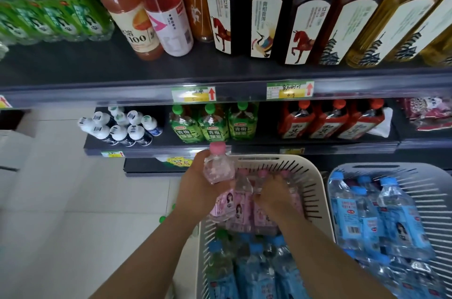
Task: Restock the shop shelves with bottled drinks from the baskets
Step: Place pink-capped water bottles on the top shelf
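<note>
Left hand (198,188): wrapped round a pink bottle (218,169) at the shoulder. Cap up, bottle raised above the far-left corner of the cream basket (307,173).

Right hand (276,194): just right of the left one, down inside the same basket. Its fingers curl onto the pink bottles (244,208) packed there. Can't tell if it actually has a grip on one. Hands close, not touching.

Nearer than the hands, same basket: blue bottles (259,271) lying down, plus one green-capped bottle (217,252) on the left side.

Right of the right hand: grey basket (425,183) just beside the cream one, loaded with blue-capped bottles (391,213).

Beyond the hands: the low shelf (159,149) edge sits just past the held bottle's cap. On it:
- green tea bottles (212,125) straight ahead
- white-capped bottles (119,127) to the left
- red-capped bottles (325,120) to the right

Top shelf (97,93), further up:
- tall dark bottles (264,17) ahead and to the right
- orange bottles (127,12) to the left
- green shrink-packs (49,17) far left

Pale floor tiles (73,200) left of the left arm.
</note>
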